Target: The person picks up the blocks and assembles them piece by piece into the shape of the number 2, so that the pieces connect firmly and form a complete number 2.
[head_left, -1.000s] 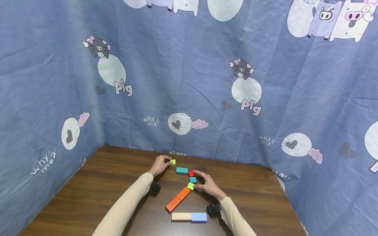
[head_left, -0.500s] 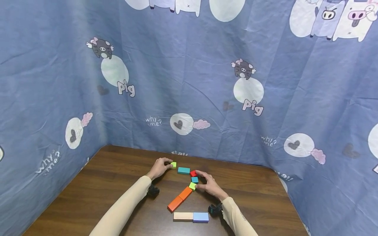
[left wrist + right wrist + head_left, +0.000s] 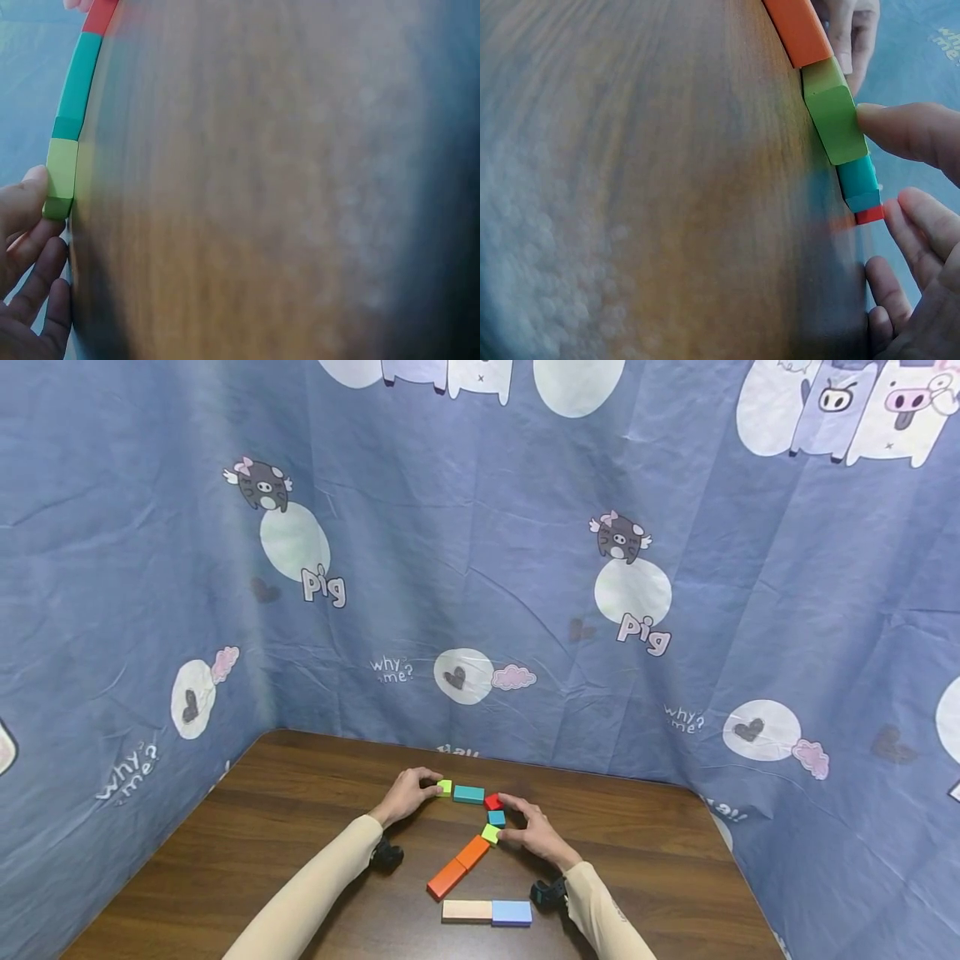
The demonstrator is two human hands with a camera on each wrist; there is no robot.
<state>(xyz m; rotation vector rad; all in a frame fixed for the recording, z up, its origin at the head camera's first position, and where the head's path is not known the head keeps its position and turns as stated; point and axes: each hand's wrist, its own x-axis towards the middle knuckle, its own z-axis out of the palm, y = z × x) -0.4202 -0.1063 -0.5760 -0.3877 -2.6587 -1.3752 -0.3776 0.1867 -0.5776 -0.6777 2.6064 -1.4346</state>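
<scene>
My left hand [image 3: 407, 795] pinches a lime-green block [image 3: 446, 787] between thumb and fingers at the far side of the table. In the left wrist view that block sits end to end with a long teal block [image 3: 77, 86], with a red block [image 3: 100, 16] beyond. My right hand [image 3: 537, 833] stretches along the right side of a short row. Its thumb touches a second lime-green block [image 3: 834, 111], and its forefinger reaches the red block's edge. Between those two blocks lies a small teal block [image 3: 497, 818].
Two orange blocks [image 3: 459, 867] run diagonally toward the near left from the second lime-green block. Nearer the front, a pale wood-coloured block [image 3: 467, 911] and a light blue block [image 3: 512, 912] lie end to end. A blue patterned curtain [image 3: 465, 568] hangs behind the wooden table [image 3: 645, 868].
My left hand has slid the lime-green block toward the near right, up to the long teal block's left end. My right hand stays beside the row. The head view shifts slightly.
</scene>
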